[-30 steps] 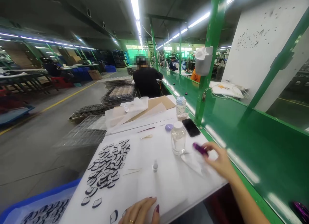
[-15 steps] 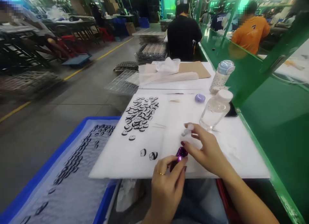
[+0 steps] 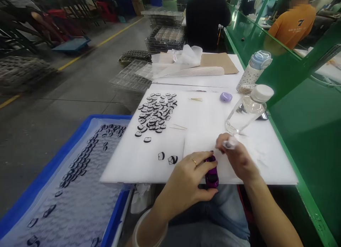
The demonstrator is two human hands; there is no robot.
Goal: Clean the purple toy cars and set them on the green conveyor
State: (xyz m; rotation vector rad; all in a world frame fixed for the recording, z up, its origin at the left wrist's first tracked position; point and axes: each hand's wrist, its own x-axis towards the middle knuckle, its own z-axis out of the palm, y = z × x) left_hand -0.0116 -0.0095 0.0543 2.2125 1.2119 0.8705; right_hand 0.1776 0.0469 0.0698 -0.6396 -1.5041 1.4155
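My left hand is closed around a shiny purple toy car at the near edge of the white foam sheet. My right hand is just right of it, fingers pinched on a small clear dropper bottle above the car. Two small black-and-white pieces lie on the sheet just left of my left hand. A pile of several such pieces lies farther back on the sheet.
A clear capped bottle, a dotted water bottle, a lilac case and thin sticks are on the sheet. A blue tray with more pieces stands to the left. Green conveyor on the right; co-workers sit beyond.
The view tilted down. The purple car went from my right hand to my left at the near edge of the sheet. My right hand took up the small dropper bottle.
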